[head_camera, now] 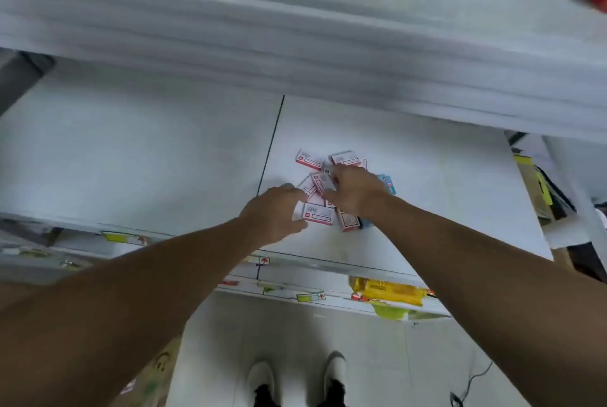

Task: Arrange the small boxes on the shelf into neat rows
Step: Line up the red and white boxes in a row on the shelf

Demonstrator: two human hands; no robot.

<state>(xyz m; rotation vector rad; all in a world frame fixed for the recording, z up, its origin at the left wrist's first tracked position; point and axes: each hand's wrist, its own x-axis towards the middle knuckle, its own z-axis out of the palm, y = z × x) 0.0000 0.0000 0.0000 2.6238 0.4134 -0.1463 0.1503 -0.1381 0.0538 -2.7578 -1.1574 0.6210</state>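
White shelf (427,183), a loose heap of small red-and-white boxes (317,214) near its front edge. Left hand (276,214) at heap's left, fingers curled, grip unclear. Right hand (356,191) pinches one tilted box (322,181).

Yellow packets (389,291) below; white shoes (261,375).

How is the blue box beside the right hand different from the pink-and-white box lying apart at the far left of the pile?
The blue box is light blue; the far pink-and-white box is white with pink-red edges. The blue box is partly hidden behind the right hand; the pink-and-white box is fully visible and untouched. The blue box sits on the right of the pile; the other sits at the far left. Both are small, lie flat on the white shelf, and are not yet in rows.
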